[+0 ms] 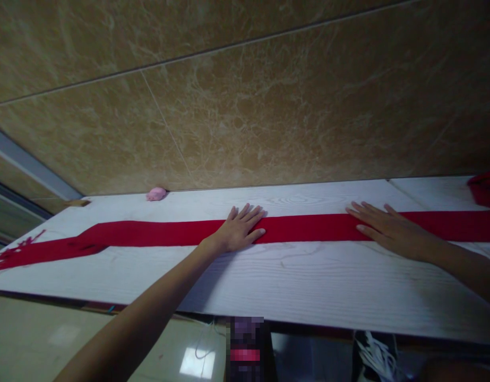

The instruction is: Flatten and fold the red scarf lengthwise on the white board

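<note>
1. Red is the long scarf (pixel 157 233) in the head view. It lies flat as a narrow band along the white wood-grain surface (pixel 308 281), from the left end to the right edge of the picture.
2. At its left end the scarf bends towards the near edge of the surface, and its fringe (pixel 14 250) lies there in loose strands.
3. The left hand (pixel 239 229) lies palm down on the scarf near the middle. Its fingers are spread wide and flat and it grips nothing. The fingertips reach the far edge of the band, and the heel of the palm sits at its near edge.
4. The right hand (pixel 388 231) lies further right, also palm down with the fingers stretched out and apart, clasping nothing. The fingers point left across the scarf, and the wrist rests on the bare surface just in front of it.
5. The two hands are well apart, with a clear stretch of scarf between them.
6. A small pink object (pixel 156 194) sits at the far edge of the surface, against the tan marble-patterned wall (pixel 245 95). It does not touch the scarf.
7. A heap of red cloth (pixel 486 188) lies at the far right corner, just behind the band.
8. Below the near edge show a glossy tiled floor (pixel 49 334) and a shoe with white laces (pixel 374 355).
</note>
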